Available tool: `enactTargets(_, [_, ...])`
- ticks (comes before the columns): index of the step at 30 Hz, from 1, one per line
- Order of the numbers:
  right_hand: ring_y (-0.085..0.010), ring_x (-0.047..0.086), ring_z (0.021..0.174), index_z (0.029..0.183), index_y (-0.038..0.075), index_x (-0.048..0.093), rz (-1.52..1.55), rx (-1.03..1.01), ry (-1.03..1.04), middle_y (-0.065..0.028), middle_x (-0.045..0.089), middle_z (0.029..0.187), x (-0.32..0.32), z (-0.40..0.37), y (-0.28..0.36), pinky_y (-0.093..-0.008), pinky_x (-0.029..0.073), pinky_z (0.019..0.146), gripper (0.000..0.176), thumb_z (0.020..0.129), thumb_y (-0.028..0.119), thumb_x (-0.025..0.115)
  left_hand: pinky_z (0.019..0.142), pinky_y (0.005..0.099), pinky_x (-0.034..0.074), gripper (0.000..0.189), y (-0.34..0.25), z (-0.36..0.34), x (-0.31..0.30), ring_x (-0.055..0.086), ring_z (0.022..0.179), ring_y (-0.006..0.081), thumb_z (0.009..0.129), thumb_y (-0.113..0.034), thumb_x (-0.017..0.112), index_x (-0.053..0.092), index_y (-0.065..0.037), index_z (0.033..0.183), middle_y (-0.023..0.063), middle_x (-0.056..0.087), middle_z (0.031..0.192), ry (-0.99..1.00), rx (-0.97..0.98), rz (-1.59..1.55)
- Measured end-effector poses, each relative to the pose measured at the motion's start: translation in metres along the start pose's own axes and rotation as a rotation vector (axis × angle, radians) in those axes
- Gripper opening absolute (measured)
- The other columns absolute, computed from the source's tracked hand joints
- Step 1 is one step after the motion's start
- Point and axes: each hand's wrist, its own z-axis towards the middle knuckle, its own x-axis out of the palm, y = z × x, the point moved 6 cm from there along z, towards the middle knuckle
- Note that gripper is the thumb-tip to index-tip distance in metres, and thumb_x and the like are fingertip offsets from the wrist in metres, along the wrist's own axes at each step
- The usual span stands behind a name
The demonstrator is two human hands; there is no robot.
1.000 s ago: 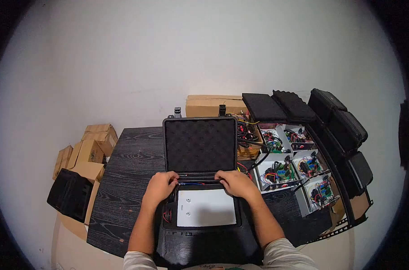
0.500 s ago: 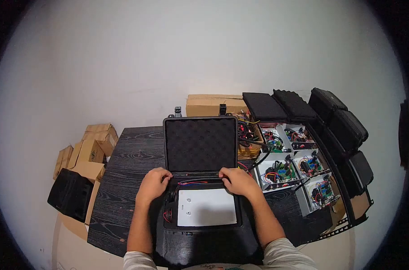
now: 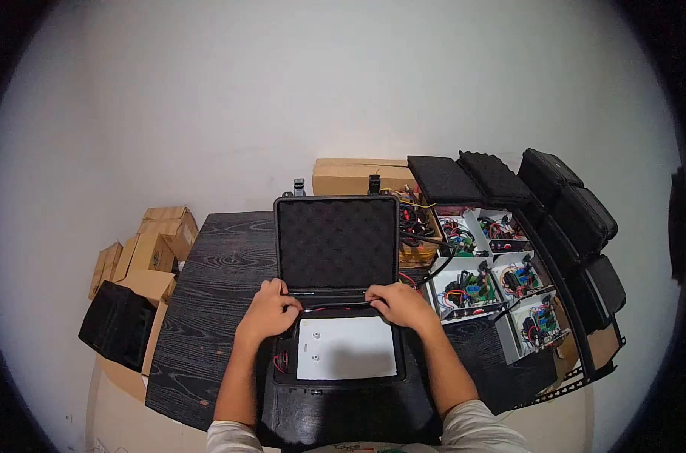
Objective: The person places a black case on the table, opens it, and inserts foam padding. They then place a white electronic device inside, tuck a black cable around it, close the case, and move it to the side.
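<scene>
A black hard case (image 3: 405, 362) lies in front of me with its lid raised, the lid lined with dark egg-crate foam (image 3: 337, 241). In its base sits a white panel (image 3: 347, 351) with a few small fittings on its left side. Across the hinge side of the base runs a thin black strip (image 3: 334, 307). My left hand (image 3: 271, 309) pinches it near the left rear corner, thumb and fingers together. My right hand (image 3: 402, 304) pinches near the right rear corner, where the fingers partly hide the strip. Red wires (image 3: 280, 362) show left of the panel.
On the right stand several white open boxes (image 3: 464, 291) with wired circuit boards, beside stacked black cases (image 3: 582, 215) and foam sheets (image 3: 437, 177). A carton of cables (image 3: 416, 226) stands behind the lid. Cardboard boxes (image 3: 165, 230) and another black case (image 3: 116, 325) are at the left.
My left hand has shifted right and slightly toward me, away from the hinge. The strip between the hands now lies closer to the white panel, covering most of the coloured wires there.
</scene>
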Motion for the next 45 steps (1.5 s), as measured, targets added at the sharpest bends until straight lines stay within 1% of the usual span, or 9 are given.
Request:
enactTargets(9, [-0.0361, 0.074, 0.099, 0.101, 0.012, 0.080, -0.180, 0.041, 0.027, -0.0125, 0.076, 0.101, 0.009, 0.001, 0.010, -0.0487, 0.058, 0.086, 0.014, 0.095, 0.013, 0.068, 0.094, 0.0453, 0.053, 0.020, -0.031, 0.003, -0.011, 0.063, 0.105, 0.0355, 0.084, -0.016, 0.074, 0.078, -0.004, 0.100, 0.0148, 0.066, 0.105, -0.106, -0.017, 0.160])
enactTargets(16, [-0.0347, 0.073, 0.100, 0.111, 0.011, 0.083, -0.196, -0.010, 0.016, -0.0107, 0.076, 0.103, 0.012, -0.004, -0.003, -0.0459, 0.058, 0.090, 0.029, 0.088, 0.001, 0.068, 0.099, 0.0453, 0.054, 0.028, -0.054, 0.004, 0.012, 0.067, 0.111, 0.0368, 0.090, -0.022, 0.076, 0.077, -0.001, 0.108, 0.0169, 0.072, 0.112, 0.080, 0.169, -0.053])
enactTargets(22, [-0.0355, 0.073, 0.107, 0.111, 0.011, 0.082, -0.096, 0.189, 0.035, -0.0136, 0.079, 0.111, -0.023, -0.004, 0.005, -0.0447, 0.057, 0.096, 0.024, 0.089, 0.011, 0.073, 0.099, 0.0456, 0.055, 0.032, -0.058, 0.005, 0.022, 0.069, 0.109, 0.0378, 0.092, -0.023, 0.075, 0.076, 0.000, 0.114, 0.0186, 0.073, 0.116, 0.139, 0.181, -0.061])
enactTargets(25, [-0.0387, 0.069, 0.116, 0.113, 0.006, 0.077, -0.170, 0.001, -0.534, -0.0176, 0.075, 0.120, -0.075, -0.012, -0.015, -0.0486, 0.053, 0.105, 0.024, 0.089, 0.012, 0.075, 0.098, 0.0462, 0.056, 0.036, -0.063, 0.004, 0.017, 0.070, 0.108, 0.0392, 0.091, -0.023, 0.075, 0.075, 0.000, 0.118, 0.0196, 0.074, 0.114, 0.084, 0.129, -0.098])
enactTargets(28, [-0.0423, 0.058, 0.130, 0.134, 0.004, 0.065, -0.383, 0.196, -0.708, -0.0207, 0.062, 0.141, -0.104, -0.032, -0.038, -0.0471, 0.047, 0.111, 0.045, 0.091, 0.008, 0.072, 0.095, 0.0471, 0.057, 0.039, -0.061, 0.003, 0.024, 0.071, 0.106, 0.0404, 0.091, -0.024, 0.075, 0.074, 0.000, 0.122, 0.0210, 0.075, 0.112, 0.051, 0.261, -0.061])
enactTargets(31, [-0.0418, 0.057, 0.128, 0.137, 0.003, 0.062, -0.319, 0.340, -0.682, -0.0209, 0.061, 0.138, -0.102, -0.043, -0.074, -0.0474, 0.047, 0.110, 0.047, 0.092, 0.006, 0.070, 0.098, 0.0475, 0.056, 0.040, -0.061, 0.004, 0.025, 0.072, 0.111, 0.0390, 0.090, -0.024, 0.074, 0.074, 0.000, 0.123, 0.0208, 0.075, 0.121, 0.153, 0.147, -0.059])
enactTargets(36, [-0.0400, 0.069, 0.094, 0.114, 0.000, 0.071, -0.225, 0.227, -0.865, -0.0185, 0.070, 0.100, -0.125, -0.048, -0.064, -0.0452, 0.054, 0.085, 0.019, 0.098, -0.001, 0.062, 0.098, 0.0478, 0.057, 0.041, -0.058, 0.004, 0.027, 0.072, 0.109, 0.0389, 0.091, -0.026, 0.075, 0.074, 0.000, 0.123, 0.0202, 0.075, 0.120, 0.147, 0.152, -0.059])
enactTargets(39, [-0.0384, 0.069, 0.093, 0.116, 0.000, 0.071, -0.139, 0.278, -0.971, -0.0196, 0.069, 0.101, -0.147, -0.060, -0.048, -0.0439, 0.053, 0.084, 0.021, 0.097, -0.001, 0.062, 0.100, 0.0482, 0.056, 0.042, -0.058, 0.003, 0.027, 0.071, 0.111, 0.0395, 0.091, -0.027, 0.074, 0.074, 0.000, 0.124, 0.0205, 0.075, 0.121, 0.140, 0.175, -0.057])
enactTargets(45, [-0.0119, 0.071, 0.076, 0.128, 0.002, 0.067, 0.299, 0.214, -1.265, -0.0053, 0.067, 0.099, -0.158, -0.087, -0.075, -0.0236, 0.056, 0.058, 0.022, 0.112, 0.010, 0.054, 0.105, 0.0486, 0.053, 0.046, -0.059, 0.003, 0.024, 0.068, 0.118, 0.0408, 0.092, -0.029, 0.074, 0.071, 0.001, 0.127, 0.0225, 0.073, 0.124, 0.180, 0.174, -0.089])
